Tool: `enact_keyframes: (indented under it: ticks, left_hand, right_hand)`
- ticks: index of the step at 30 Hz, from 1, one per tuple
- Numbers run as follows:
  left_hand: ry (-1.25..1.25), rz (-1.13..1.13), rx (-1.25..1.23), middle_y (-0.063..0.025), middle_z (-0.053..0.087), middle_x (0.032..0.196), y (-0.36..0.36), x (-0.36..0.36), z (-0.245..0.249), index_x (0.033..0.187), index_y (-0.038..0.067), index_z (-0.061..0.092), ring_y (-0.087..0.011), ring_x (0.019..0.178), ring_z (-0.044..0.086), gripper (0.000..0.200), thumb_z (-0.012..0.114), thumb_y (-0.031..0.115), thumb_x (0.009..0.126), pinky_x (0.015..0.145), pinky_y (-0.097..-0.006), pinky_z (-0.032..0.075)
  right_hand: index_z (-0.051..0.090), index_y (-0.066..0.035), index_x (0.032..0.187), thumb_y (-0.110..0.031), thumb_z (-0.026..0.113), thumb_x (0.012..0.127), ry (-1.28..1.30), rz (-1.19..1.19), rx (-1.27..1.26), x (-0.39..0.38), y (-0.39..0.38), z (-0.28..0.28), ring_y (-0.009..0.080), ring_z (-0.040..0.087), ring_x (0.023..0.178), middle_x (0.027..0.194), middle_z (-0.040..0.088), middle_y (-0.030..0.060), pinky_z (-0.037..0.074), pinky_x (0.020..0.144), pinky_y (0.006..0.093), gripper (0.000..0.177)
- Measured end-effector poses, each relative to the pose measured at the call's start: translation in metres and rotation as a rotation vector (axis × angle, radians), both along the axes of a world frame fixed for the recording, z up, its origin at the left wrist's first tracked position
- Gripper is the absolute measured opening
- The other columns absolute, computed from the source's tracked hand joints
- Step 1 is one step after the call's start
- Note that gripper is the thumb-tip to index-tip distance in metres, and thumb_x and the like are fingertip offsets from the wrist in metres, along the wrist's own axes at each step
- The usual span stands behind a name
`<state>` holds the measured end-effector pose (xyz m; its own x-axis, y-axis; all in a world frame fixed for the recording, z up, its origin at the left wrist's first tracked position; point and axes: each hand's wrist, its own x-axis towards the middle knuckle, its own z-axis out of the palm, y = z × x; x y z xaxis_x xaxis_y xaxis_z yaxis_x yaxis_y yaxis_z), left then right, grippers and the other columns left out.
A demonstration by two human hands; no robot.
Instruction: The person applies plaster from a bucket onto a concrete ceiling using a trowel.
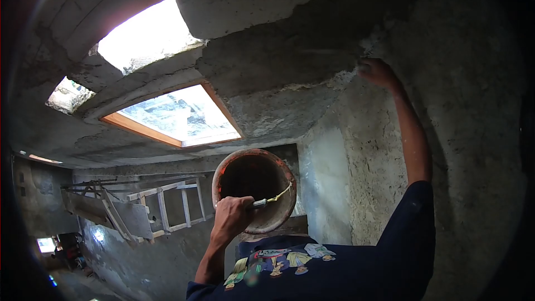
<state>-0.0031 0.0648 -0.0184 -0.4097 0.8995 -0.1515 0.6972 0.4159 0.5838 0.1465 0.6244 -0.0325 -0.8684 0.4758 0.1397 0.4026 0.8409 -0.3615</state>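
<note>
My left hand (pixel 231 218) is closed around the grip of a bucket's handle (pixel 260 203). From that grip a yellowish stretch of the handle runs to the rim at the right. The round bucket (pixel 254 154) has a worn reddish rim and a dark inside; what it contains cannot be made out. Raised at the upper right, my right hand (pixel 379 72) is against the rough grey wall (pixel 312 67), at a pale, crumbly seam in the corner. Its fingers look curled, and whatever they may hold is hidden in shadow.
A wood-framed window (pixel 170 144) is set in the wall left of the bucket, with a bright opening (pixel 147 33) above it and a smaller one (pixel 69 95) further left. Below, a wooden ladder-like frame (pixel 164 209) and boards (pixel 95 206) stand at the left.
</note>
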Motion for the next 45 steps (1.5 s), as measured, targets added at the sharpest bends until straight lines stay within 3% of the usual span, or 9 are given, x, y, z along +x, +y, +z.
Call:
enact_keyframes:
  ticks: [1, 8, 18, 20, 27, 29, 33, 37, 45]
  left_hand:
    - [-0.002, -0.002, 0.001, -0.0159, 0.053, 0.054, 0.001, 0.0, -0.002, 0.062, 0.005, 0.055, -0.0326, 0.053, 0.059, 0.018, 0.066, 0.015, 0.071, 0.049, -0.0418, 0.044]
    - [-0.035, 0.005, -0.047, -0.0158, 0.055, 0.056, -0.002, 0.007, -0.008, 0.065, 0.006, 0.058, -0.0333, 0.055, 0.06, 0.016, 0.065, 0.017, 0.073, 0.05, -0.0427, 0.045]
    - [-0.076, -0.03, -0.095, -0.0147, 0.059, 0.06, -0.003, 0.015, -0.016, 0.071, 0.008, 0.062, -0.0334, 0.059, 0.062, 0.017, 0.069, 0.023, 0.075, 0.053, -0.0431, 0.047]
    - [-0.066, -0.042, -0.111, -0.0147, 0.059, 0.06, -0.003, 0.016, -0.015, 0.071, 0.008, 0.063, -0.0332, 0.06, 0.062, 0.017, 0.069, 0.023, 0.075, 0.053, -0.0431, 0.047]
    - [-0.09, -0.051, -0.103, -0.0146, 0.06, 0.061, -0.008, 0.017, -0.018, 0.073, 0.009, 0.064, -0.0329, 0.06, 0.063, 0.015, 0.068, 0.023, 0.075, 0.054, -0.0431, 0.048]
    - [-0.095, -0.046, -0.099, -0.0146, 0.06, 0.061, -0.008, 0.017, -0.019, 0.073, 0.009, 0.064, -0.0329, 0.06, 0.063, 0.014, 0.068, 0.022, 0.074, 0.054, -0.0433, 0.048]
    - [-0.098, -0.036, -0.112, -0.0147, 0.06, 0.061, -0.009, 0.018, -0.018, 0.074, 0.009, 0.065, -0.033, 0.059, 0.062, 0.013, 0.067, 0.021, 0.074, 0.053, -0.0436, 0.048]
    - [-0.097, -0.02, -0.103, -0.0145, 0.06, 0.061, -0.011, 0.018, -0.019, 0.075, 0.009, 0.065, -0.0329, 0.058, 0.062, 0.013, 0.067, 0.022, 0.075, 0.053, -0.0435, 0.048]
    - [-0.11, -0.013, -0.114, -0.0152, 0.06, 0.061, -0.013, 0.017, -0.019, 0.075, 0.008, 0.064, -0.0333, 0.059, 0.062, 0.016, 0.067, 0.023, 0.076, 0.054, -0.0439, 0.047]
  right_hand:
    - [0.061, -0.003, 0.112, -0.04, 0.067, 0.08, -0.06, 0.012, 0.183, -0.012, -0.012, -0.001, 0.0292, 0.064, 0.094, 0.099, 0.067, 0.0154, 0.05, 0.082, 0.0379, 0.049]
    - [0.063, -0.008, 0.113, -0.052, 0.059, 0.084, -0.127, -0.052, 0.095, -0.093, -0.017, -0.006, 0.0342, 0.063, 0.096, 0.101, 0.066, 0.0168, 0.049, 0.083, 0.0413, 0.053]
    - [0.064, -0.007, 0.11, -0.058, 0.055, 0.083, -0.127, -0.131, 0.119, -0.068, 0.02, 0.029, 0.0354, 0.063, 0.098, 0.103, 0.065, 0.0188, 0.049, 0.083, 0.0435, 0.058]
    - [0.068, -0.004, 0.097, -0.05, 0.058, 0.085, -0.016, -0.168, 0.129, -0.055, 0.017, 0.032, 0.0338, 0.066, 0.086, 0.087, 0.068, 0.0181, 0.05, 0.074, 0.0416, 0.049]
    - [0.068, -0.004, 0.096, -0.052, 0.057, 0.084, 0.087, -0.151, 0.31, -0.024, 0.013, 0.003, 0.0346, 0.066, 0.086, 0.087, 0.068, 0.0183, 0.051, 0.075, 0.0414, 0.05]
    - [0.068, -0.004, 0.095, -0.054, 0.057, 0.083, -0.118, -0.217, 0.178, -0.035, -0.013, 0.013, 0.0352, 0.065, 0.084, 0.084, 0.067, 0.0188, 0.051, 0.076, 0.042, 0.053]
    - [0.068, -0.005, 0.095, -0.055, 0.056, 0.083, -0.14, -0.124, 0.346, -0.069, -0.025, -0.002, 0.0368, 0.064, 0.085, 0.087, 0.067, 0.0193, 0.051, 0.076, 0.0447, 0.053]
    - [0.066, 0.0, 0.095, -0.057, 0.054, 0.083, -0.267, -0.193, 0.216, -0.103, -0.036, 0.029, 0.037, 0.063, 0.093, 0.097, 0.065, 0.0218, 0.05, 0.08, 0.0456, 0.059]
    - [0.067, -0.001, 0.096, -0.056, 0.053, 0.083, -0.197, -0.197, 0.246, -0.097, -0.014, 0.062, 0.0374, 0.064, 0.091, 0.094, 0.066, 0.022, 0.05, 0.078, 0.0454, 0.059]
